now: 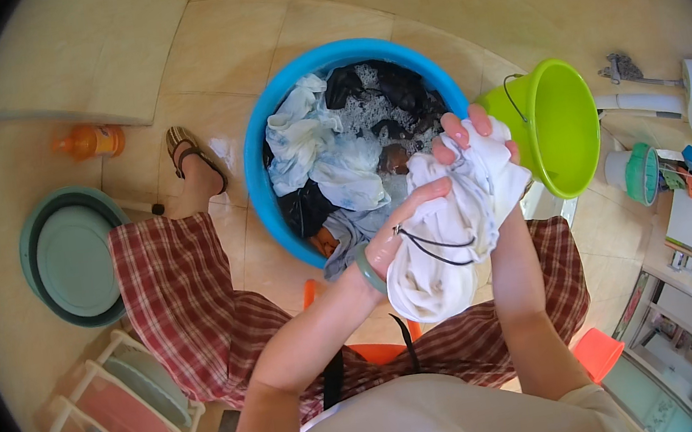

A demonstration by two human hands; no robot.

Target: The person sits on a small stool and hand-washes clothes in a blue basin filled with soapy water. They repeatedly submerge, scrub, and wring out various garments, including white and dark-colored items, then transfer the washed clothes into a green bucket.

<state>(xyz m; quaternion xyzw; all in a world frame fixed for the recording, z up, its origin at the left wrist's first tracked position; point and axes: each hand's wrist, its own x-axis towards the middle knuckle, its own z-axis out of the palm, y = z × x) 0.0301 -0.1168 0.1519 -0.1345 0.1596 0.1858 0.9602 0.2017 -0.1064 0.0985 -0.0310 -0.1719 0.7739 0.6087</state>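
Observation:
A bunched white garment (438,278) with a dark drawstring hangs between my hands, above the near right rim of a blue basin (257,158). My left hand (404,219), with a green bangle at the wrist, grips its left side. Fingers of my right hand (476,123) curl over its upper edge, while the cloth covers that palm. Suds and wet laundry fill the basin: a pale bluish-white cloth (300,136) at the left, black clothes (401,84) at the far side, and a grey-blue cloth (350,237) hanging near the front rim.
A lime-green bucket (566,127) stands right of the basin. At the left are an orange bottle (90,142) and a grey-green basin (78,259). Nearer are a white rack (121,412) with basins and a red container (598,354). Shelves (677,349) stand at the right.

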